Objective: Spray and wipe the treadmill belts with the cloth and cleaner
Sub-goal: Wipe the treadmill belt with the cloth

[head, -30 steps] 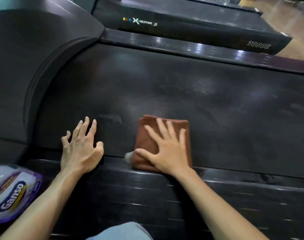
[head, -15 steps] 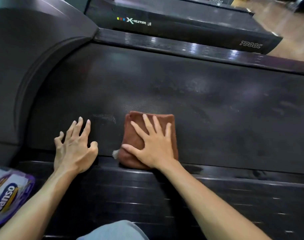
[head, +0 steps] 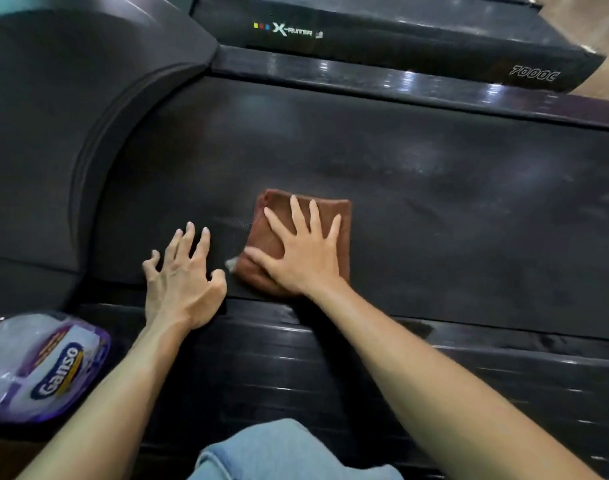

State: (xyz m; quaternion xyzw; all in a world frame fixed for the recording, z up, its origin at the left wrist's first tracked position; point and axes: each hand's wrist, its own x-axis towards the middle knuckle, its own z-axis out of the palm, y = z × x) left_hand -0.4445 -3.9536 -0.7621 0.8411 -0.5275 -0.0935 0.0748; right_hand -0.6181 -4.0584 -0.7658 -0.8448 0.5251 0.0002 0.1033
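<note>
Brown cloth [head: 304, 233] lay flat under the spread right hand [head: 304, 252] near the belt's [head: 434, 209] near edge, unwiped belt stretching rightward, while the left hand [head: 181, 275], fingers splayed, held nothing beside it

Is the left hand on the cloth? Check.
No, the left hand rests on the bare belt beside the cloth; the right hand presses it.

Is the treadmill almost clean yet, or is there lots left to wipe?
Lots left, it seems. The right hand presses the folded brown cloth flat on the belt near its front edge, so wiping is under way. The left hand braces beside it. Pale smears show farther across the belt, and the next treadmill looks untouched.
</note>
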